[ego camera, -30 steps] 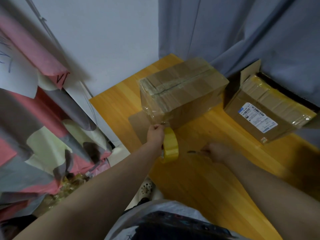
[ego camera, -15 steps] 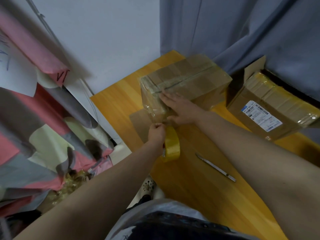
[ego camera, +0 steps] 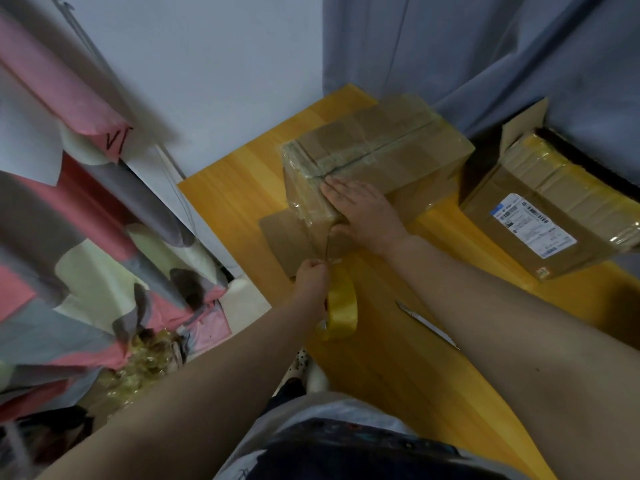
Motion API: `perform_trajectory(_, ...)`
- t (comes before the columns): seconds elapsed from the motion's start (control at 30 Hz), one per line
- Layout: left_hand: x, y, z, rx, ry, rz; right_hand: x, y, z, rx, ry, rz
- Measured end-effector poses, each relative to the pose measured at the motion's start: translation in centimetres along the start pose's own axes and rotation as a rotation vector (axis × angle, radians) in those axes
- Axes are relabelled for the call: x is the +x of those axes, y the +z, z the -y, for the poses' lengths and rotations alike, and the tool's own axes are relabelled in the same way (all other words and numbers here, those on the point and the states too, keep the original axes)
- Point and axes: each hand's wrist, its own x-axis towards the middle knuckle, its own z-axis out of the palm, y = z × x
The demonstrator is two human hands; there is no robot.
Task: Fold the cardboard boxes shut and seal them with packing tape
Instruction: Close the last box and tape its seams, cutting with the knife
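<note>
Left hand (ego camera: 311, 275) clamps the yellow packing-tape roll (ego camera: 341, 310), strip stretched to the brown cardboard box (ego camera: 398, 150) on the orange wooden tabletop (ego camera: 381, 358); right hand (ego camera: 363, 209) presses flat, fingers straight. Box looks nearly sealed; cutting the strip remains.

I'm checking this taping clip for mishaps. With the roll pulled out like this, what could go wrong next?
1. The left hand pulls the tape roll away from the box. Only the flat right hand steadies the box, so it may slide toward the near edge of the table.
2. The slim metal tool, perhaps a cutter, lies close beside the right forearm and could be knocked off or nick the arm.
</note>
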Motion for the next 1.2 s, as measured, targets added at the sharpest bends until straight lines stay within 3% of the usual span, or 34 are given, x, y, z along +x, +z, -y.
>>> perform_trajectory(0.1, -0.3, -0.2, -0.5, -0.028, -0.003, 0.027, 0.0, 0.2, 0.1, -0.011, 0.009, -0.050)
perform_trajectory(0.4, -1.3, 0.1, -0.9, -0.038, 0.003, 0.117, -0.4, -1.0, 0.0, 0.022, -0.007, 0.012)
perform_trajectory(0.47, -1.3, 0.4, -0.7, -0.041, 0.016, 0.151, -2.4, -1.6, 0.0, 0.134, 0.026, -0.156)
perform_trajectory(0.53, -1.8, 0.8, -0.8, -0.017, 0.020, 0.204, -5.7, -1.3, 0.1, 0.279, 0.239, -0.431)
perform_trajectory(0.57, -2.1, 1.0, -0.9, 0.003, 0.022, 0.234, -7.5, -0.9, 0.1, 0.380, 0.375, -0.487)
perform_trajectory(0.67, -3.0, 2.4, -0.8, 0.061, 0.041, 0.323, -11.5, 0.2, -0.3, 0.882, 0.736, -0.272)
perform_trajectory(0.73, -3.8, 3.6, -0.7, 0.114, 0.068, 0.379, -13.1, 0.6, -0.5, 1.043, 0.818, -0.140)
perform_trajectory(0.9, -5.7, 6.1, -0.5, 0.163, 0.113, 0.490, -15.7, 0.5, 0.5, 1.020, 0.779, -0.247)
perform_trajectory(1.07, -7.1, 7.4, 0.1, 0.295, 0.187, 0.564, -17.8, 0.3, 0.3, 0.783, 0.865, -0.367)
perform_trajectory(1.2, -7.6, 7.7, -0.5, 0.375, 0.240, 0.573, -19.0, -0.2, 0.6, 0.778, 0.944, -0.471)
